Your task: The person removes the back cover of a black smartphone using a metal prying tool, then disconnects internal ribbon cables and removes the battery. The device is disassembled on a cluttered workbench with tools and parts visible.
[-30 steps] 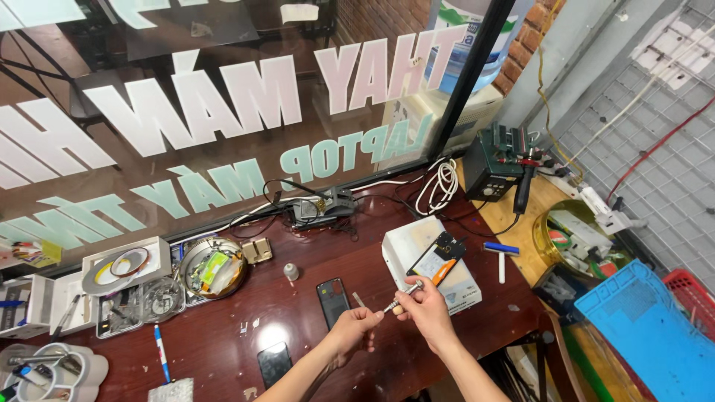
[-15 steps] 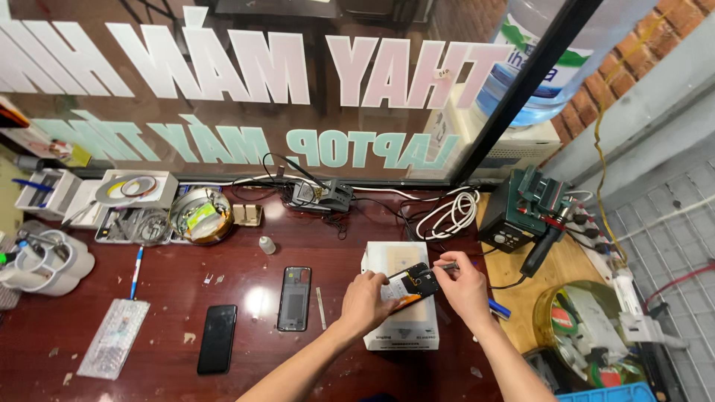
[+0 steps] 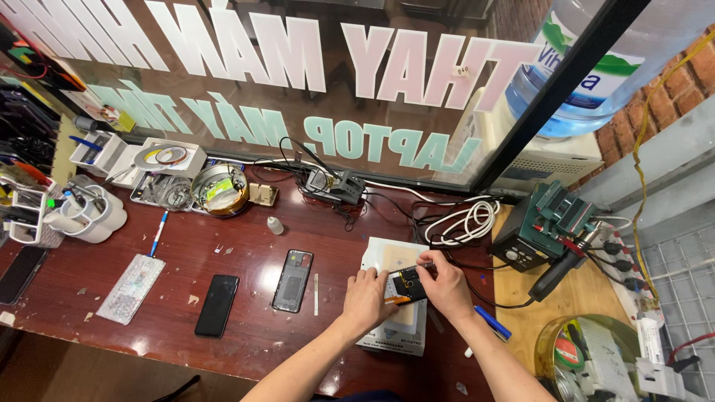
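small dark device (image 3: 408, 284): lay between both hands, on the white box (image 3: 392, 257) near the counter (image 3: 246, 335) front edge, long axis running left to right
left hand (image 3: 366, 299): fingers curled together, pinching the device's near-left end beside an orange tool (image 3: 398, 301)
right hand (image 3: 445, 285): equally close, fingers closed over the device's right end
opened phone (image 3: 292, 280): flat, well left of the hands

Both hands (image 3: 406, 292) gripping small black part (image 3: 408, 284) over white box (image 3: 387, 257), red-brown desk (image 3: 246, 335)
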